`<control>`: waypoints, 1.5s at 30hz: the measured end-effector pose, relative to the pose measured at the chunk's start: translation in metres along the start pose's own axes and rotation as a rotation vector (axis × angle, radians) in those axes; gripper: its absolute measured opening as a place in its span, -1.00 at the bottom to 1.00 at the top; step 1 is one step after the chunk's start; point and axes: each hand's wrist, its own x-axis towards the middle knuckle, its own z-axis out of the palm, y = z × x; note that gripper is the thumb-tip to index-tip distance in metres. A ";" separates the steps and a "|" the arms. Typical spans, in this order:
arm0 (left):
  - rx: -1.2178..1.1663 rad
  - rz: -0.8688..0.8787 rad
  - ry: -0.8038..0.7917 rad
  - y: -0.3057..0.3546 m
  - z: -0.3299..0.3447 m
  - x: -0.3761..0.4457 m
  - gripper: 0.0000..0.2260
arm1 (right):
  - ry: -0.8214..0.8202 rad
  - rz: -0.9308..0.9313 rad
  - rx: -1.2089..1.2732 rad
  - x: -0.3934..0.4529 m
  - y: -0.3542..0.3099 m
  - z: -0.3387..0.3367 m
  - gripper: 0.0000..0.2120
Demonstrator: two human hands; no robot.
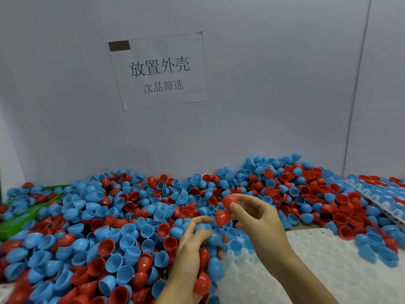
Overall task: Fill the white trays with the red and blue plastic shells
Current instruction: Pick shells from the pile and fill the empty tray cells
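From where I stand, the far left of the bench shows a green bin half buried under the heap of shells, red and blue plastic halves piled loose, some cup-up, some dome-up, all the way across to the wall. They look thin, glossy and very light, the sort of thing that skitters away if nudged and nests into its neighbour, so I would judge the rim or the dome between thumb and fingertips the safest hold; squeezing hard would likely flex the wall rather than break it. Moving right, the left hand is curled round a clutch of shells, blue and red ones bunched against the palm, a blue shell and a red one hanging at its lower edge. Just beside it the right hand pinches a red shell at its fingertips, with a second red shell just below, touching the thumb side; whether that one is truly gripped I cannot tell. Under and right of the right hand lies a white tray of moulded pockets, mostly bare, a few blue shells seated at its near-left corner. Farther right another white tray sits tilted against the pile, its pockets partly filled. Behind everything stands a pale board wall with a paper sign taped to it, closing the station in on three sides.
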 end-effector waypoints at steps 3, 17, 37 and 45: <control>-0.011 -0.001 -0.020 0.003 -0.003 0.001 -0.66 | 0.042 -0.020 -0.015 0.001 0.002 -0.001 -0.84; 0.093 0.000 -0.049 0.001 0.002 0.000 -0.45 | 0.012 -0.148 -0.093 -0.003 0.003 0.004 -0.84; -0.016 -0.028 -0.174 0.009 -0.006 -0.002 -0.78 | -0.328 -0.226 -0.320 -0.001 -0.005 -0.010 -0.85; -0.054 0.020 0.000 0.009 -0.010 0.001 -0.54 | -0.136 -0.293 -0.308 0.005 -0.017 -0.012 -0.91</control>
